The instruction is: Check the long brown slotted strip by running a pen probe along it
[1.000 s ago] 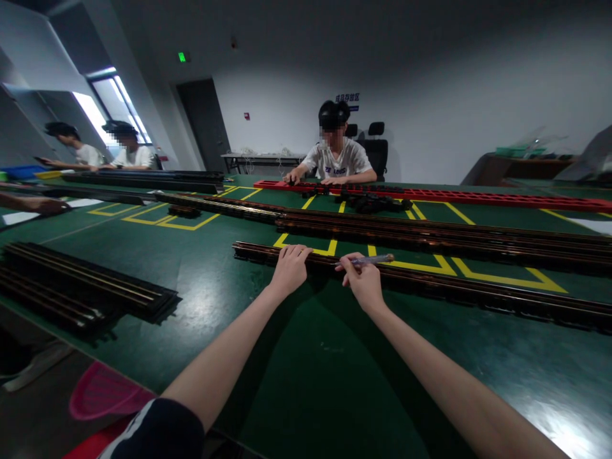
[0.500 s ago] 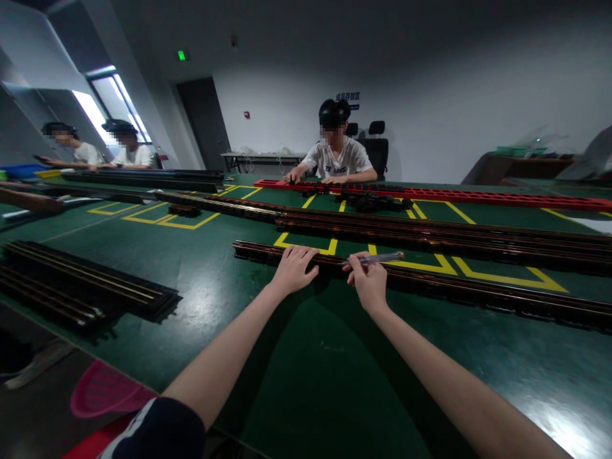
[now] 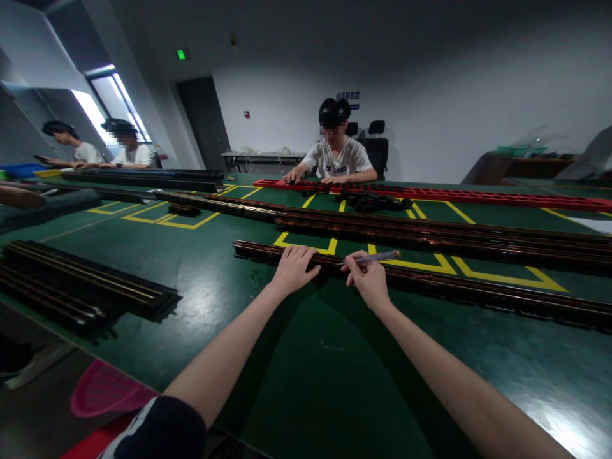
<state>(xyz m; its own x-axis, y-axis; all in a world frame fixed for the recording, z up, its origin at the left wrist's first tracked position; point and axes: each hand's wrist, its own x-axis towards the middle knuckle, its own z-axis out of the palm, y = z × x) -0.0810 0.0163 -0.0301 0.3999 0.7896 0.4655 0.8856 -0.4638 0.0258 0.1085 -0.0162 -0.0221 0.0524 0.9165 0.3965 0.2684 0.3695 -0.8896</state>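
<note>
A long dark rail (image 3: pixel 459 288) with brown strips lies across the green table (image 3: pixel 306 376) in front of me. My left hand (image 3: pixel 292 268) rests on the rail near its left end, fingers curled over its far edge. Just to the right, my right hand (image 3: pixel 369 279) pinches a thin clear-handled screwdriver (image 3: pixel 375 257), which lies nearly level over the rail and points right.
More long dark rails (image 3: pixel 430 231) lie behind, over yellow floor-tape boxes. A stack of rails (image 3: pixel 81 287) sits at the left table edge. A person (image 3: pixel 337 153) across the table works at a long red tray (image 3: pixel 478 196). Two people sit far left. A pink stool (image 3: pixel 102 395) stands below.
My left hand's fingers have shifted slightly along the rail. My right hand and the screwdriver have edged a little to the right and turned slightly.
</note>
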